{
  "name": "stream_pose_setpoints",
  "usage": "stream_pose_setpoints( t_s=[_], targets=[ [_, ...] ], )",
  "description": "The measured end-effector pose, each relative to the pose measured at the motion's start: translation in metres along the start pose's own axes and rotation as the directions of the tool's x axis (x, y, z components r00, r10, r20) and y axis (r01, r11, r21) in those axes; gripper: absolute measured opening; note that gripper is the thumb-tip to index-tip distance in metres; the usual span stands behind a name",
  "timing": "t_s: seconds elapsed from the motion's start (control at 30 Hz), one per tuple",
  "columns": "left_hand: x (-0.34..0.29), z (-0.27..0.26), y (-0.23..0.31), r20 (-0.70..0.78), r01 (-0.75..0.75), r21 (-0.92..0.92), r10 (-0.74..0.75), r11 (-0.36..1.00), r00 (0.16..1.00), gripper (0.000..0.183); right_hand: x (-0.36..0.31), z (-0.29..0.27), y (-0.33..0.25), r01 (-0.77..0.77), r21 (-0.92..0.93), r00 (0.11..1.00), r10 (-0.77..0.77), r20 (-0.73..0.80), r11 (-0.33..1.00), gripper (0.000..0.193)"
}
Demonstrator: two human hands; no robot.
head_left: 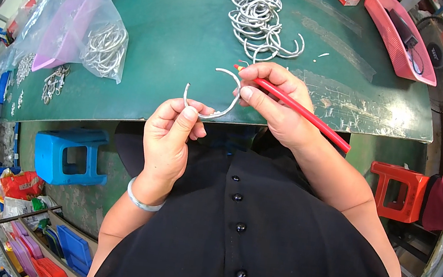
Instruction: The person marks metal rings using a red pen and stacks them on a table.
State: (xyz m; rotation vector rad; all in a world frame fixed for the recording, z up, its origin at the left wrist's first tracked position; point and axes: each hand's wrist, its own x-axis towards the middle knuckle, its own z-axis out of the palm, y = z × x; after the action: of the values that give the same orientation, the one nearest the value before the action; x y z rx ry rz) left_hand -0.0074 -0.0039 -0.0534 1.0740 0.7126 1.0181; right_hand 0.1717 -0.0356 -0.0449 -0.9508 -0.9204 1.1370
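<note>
I am pinching the open silver ring (235,100) with the left hand (169,136), over the bench's (174,34) near edge. With the right hand (284,105), I am gripping a red pen-like tool (321,125) beside the ring.

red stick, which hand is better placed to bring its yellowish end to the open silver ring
Probably the right hand: it holds the red stick near that end, while the left hand pinches the ring.

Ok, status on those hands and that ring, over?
Left hand pinching C-shaped silver ring. Right hand holding red stick beside it. Ring pile beyond, nothing seen blocking.
</note>
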Motion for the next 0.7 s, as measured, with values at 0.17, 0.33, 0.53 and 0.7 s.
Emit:
stream_pose_setpoints(
  t_s=[0.17, 0.33, 0.53, 0.7],
  targets=[
    [0.004, 0.000, 0.001, -0.008, 0.018, 0.016, -0.018, 1.000, 1.000, 0.011, 0.002, -0.002, -0.001, -0.003, -0.025, 1.000, 0.003, 0.005, 1.000, 0.017],
    [-0.001, -0.001, 0.001, 0.006, 0.175, -0.028, -0.175, 0.984, 0.984, 0.017, -0.003, -0.002, -0.004, -0.031, -0.027, 1.000, 0.031, -0.004, 0.999, 0.017],
    [0.001, -0.006, 0.000, 0.041, 0.279, -0.093, -0.276, 0.956, 0.960, 0.021, 0.000, -0.003, -0.003, -0.067, -0.008, 0.998, 0.067, -0.004, 0.998, 0.018],
    [0.008, -0.007, 0.001, 0.063, 0.295, -0.108, -0.290, 0.949, 0.955, 0.022, 0.006, -0.005, -0.001, -0.084, 0.005, 0.996, 0.084, -0.003, 0.996, 0.018]
  ],
)
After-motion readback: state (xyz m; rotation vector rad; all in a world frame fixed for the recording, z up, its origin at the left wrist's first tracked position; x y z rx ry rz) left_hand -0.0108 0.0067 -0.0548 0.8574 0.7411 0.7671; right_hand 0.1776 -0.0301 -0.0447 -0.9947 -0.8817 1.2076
